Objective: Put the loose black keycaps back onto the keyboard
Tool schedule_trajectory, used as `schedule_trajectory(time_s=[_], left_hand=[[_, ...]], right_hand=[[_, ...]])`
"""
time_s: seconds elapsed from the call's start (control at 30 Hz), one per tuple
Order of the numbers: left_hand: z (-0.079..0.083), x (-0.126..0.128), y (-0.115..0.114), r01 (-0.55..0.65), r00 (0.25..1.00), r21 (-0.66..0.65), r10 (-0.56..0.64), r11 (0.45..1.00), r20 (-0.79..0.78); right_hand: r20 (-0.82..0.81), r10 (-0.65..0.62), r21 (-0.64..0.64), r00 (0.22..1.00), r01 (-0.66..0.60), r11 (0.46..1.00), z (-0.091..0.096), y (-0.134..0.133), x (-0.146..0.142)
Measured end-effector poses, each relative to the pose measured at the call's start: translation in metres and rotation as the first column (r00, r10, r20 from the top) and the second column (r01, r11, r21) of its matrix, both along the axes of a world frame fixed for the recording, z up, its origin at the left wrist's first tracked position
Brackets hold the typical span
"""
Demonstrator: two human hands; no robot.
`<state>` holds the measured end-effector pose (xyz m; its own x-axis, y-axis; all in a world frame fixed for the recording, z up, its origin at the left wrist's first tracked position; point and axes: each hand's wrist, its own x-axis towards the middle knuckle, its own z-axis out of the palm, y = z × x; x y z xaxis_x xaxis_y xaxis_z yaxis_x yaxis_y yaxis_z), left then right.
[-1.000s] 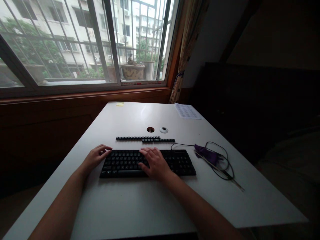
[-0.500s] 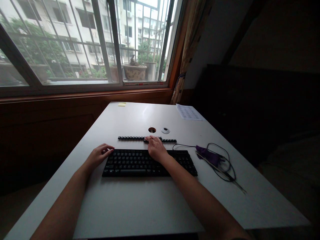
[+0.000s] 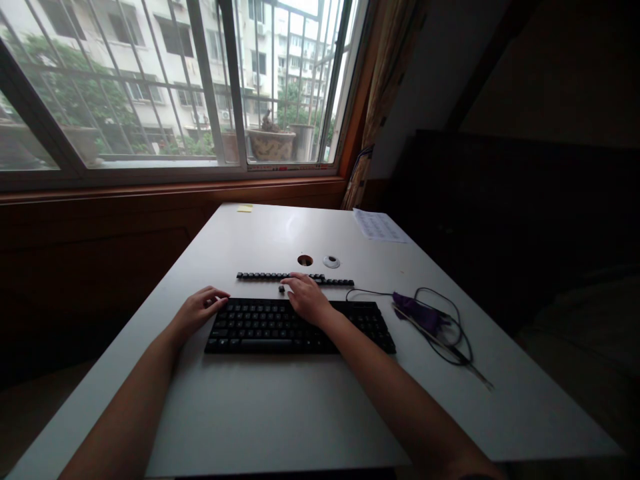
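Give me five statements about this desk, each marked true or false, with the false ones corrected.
1. The left hand is at the far left corner of the keyboard. True.
2. The cloth lies left of the keyboard. False: the cloth lies right of it.
3. A lone keycap sits between the keyboard and the keycap rows. True.
4. The right hand is on the paper. False: the right hand is beside the lone keycap.
5. The yellow note lies near the far edge. True.

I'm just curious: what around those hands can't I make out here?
All in the head view:
Keyboard: some keys hidden by the right hand and right arm.
Key rows: partly hidden by the right hand.
Single key: any marking is too small to read.
Paper: print too small to read.
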<state>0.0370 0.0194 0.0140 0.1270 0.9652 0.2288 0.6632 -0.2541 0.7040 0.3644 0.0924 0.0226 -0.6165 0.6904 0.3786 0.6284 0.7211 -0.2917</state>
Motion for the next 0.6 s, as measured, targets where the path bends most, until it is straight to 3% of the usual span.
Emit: schedule_trajectory(time_s=[0.43, 0.6], left_hand=[[-0.005, -0.003, 0.002, 0.001, 1.000, -0.008, -0.001, 1.000, -0.004], [-0.005, -0.004, 0.003, 0.011, 1.000, -0.001, -0.011, 1.000, -0.011]], right_hand=[[0.108, -0.084, -0.003, 0.991, 0.085, 0.996, 0.002, 0.014, -0.018], [0.038, -0.074, -0.027, 0.997, 0.075, 0.997, 0.006, 0.008, -0.012]])
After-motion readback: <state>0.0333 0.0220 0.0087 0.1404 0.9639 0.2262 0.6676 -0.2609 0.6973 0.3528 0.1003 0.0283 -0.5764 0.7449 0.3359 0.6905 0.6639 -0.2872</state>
